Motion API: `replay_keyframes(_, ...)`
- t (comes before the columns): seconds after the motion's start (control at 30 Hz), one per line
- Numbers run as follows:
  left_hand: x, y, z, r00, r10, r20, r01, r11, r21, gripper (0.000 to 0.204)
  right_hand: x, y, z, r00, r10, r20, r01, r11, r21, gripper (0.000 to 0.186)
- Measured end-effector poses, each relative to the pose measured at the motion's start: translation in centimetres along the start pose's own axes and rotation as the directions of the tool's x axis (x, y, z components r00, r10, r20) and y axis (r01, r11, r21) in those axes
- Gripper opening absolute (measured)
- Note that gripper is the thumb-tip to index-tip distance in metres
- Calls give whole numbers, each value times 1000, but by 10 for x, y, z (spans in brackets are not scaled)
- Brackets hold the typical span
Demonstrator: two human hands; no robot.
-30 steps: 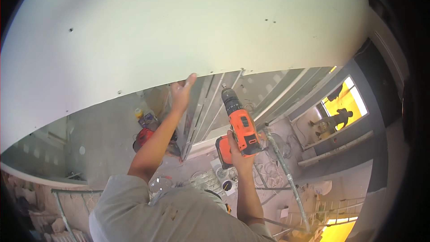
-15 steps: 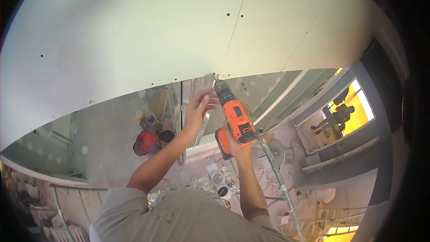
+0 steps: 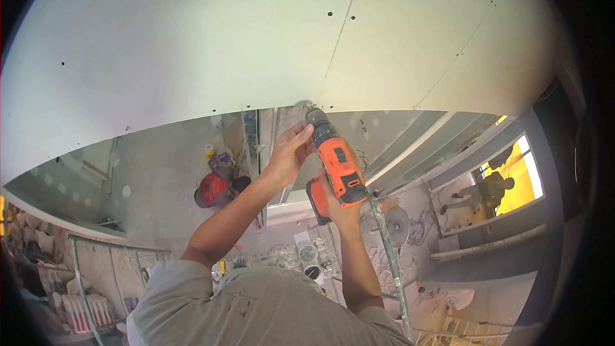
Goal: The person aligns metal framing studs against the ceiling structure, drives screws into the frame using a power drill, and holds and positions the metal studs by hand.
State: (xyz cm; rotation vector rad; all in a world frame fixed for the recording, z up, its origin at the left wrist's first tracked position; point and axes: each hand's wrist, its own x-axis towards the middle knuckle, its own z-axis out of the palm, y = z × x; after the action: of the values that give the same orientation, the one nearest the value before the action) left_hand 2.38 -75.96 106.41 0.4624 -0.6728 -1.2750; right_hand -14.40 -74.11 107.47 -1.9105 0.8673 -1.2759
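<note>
- Little tub (image 3: 306, 268) below: dark stuff inside, too tiny to ID
- Orange drill (image 3: 341, 166) is at the white board's (image 3: 211, 45) edge, long axis slanted, nose up-left
- Right hand (image 3: 343, 213) grips it; left hand (image 3: 287, 159) is at the chuck (image 3: 321, 129), can't tell if clamped

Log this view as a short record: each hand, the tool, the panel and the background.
Right hand: gripping an orange drill by its handle
Left hand: raised beside the drill's dark chuck; contact unclear
Tool: front end up at the edge of a white panel
Panel: seam and small dark spots visible
Background: person beside a yellow window
</note>
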Motion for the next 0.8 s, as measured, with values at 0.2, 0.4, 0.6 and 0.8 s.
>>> replay_keyframes(0.2,4,-3,-2,1000,-1,-15,0,1000,-6,30,5,-1,-1,999,33,-9,-32,997,74,27)
replay_keyframes(0.4,5,-6,-3,1000,-4,-16,3,999,-45,31,14,-11,-7,998,25,55,-25,1000,-3,33)
replay_keyframes(0.6,-2,-8,3,994,-105,13,105,984,-146,56,27,-14,-7,972,-223,71,227,972,-66,53)
replay_keyframes(0.8,-11,-1,16,988,-152,-27,143,968,-208,62,18,-9,-2,993,-26,115,39,993,-109,44)
